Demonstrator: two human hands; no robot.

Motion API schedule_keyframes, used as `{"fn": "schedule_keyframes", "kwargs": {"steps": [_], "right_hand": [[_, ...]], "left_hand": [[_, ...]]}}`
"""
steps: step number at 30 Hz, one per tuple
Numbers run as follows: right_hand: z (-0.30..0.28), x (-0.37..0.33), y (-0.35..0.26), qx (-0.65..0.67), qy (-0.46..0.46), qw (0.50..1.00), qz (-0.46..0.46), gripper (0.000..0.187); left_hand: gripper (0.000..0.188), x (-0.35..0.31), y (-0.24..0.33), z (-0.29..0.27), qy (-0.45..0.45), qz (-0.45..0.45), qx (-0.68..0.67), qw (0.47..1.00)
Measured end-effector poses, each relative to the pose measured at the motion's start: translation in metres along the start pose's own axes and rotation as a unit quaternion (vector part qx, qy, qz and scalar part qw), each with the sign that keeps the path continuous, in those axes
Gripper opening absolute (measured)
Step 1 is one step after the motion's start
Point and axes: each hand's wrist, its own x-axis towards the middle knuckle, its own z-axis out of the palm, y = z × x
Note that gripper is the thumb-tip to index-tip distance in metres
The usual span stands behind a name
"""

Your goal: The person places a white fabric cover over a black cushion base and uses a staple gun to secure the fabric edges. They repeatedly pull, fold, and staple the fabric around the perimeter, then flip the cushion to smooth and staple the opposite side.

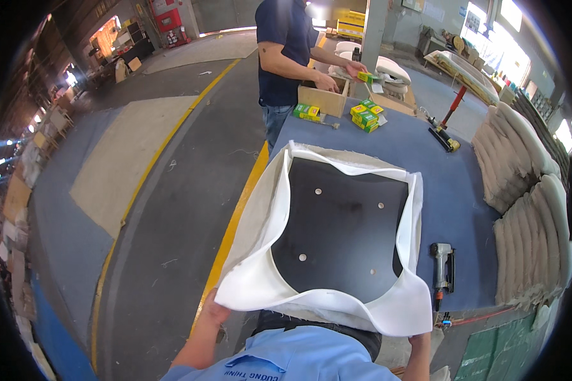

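Observation:
In front of me is a seat cushion: a black board (343, 222) with several small holes, ringed by wavy white foam (254, 279) that stands up around its edges. Pale fabric (251, 219) shows outside the foam on the left and far sides. My left hand (216, 310) grips the near left corner, its fingertips partly hidden by the foam. At the near right corner my right hand (419, 340) holds the foam from below, most of its fingers out of sight. The cushion lies over the near left part of a blue-topped table (467, 197).
A staple gun (442, 273) lies right of the cushion, another (443, 136) farther back. Stacked cushions (532, 241) line the right edge. Across the table a person (283, 60) reaches into a wooden box (324, 101) beside yellow-green boxes (367, 115). A red hose (483, 315) runs along the near edge.

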Motion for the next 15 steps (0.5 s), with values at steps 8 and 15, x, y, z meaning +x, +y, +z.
{"fn": "schedule_keyframes", "kwargs": {"steps": [8,15], "right_hand": [[0.025,0.028,0.000,-0.098,-0.060,0.993,-0.009,0.057],[0.045,0.052,0.011,-0.043,0.029,0.997,0.056,0.054]], "left_hand": [[0.029,0.050,0.065,0.044,-0.019,-0.019,0.249,0.968],[0.035,0.123,0.077,0.080,-0.109,-0.114,0.537,0.828]]}}
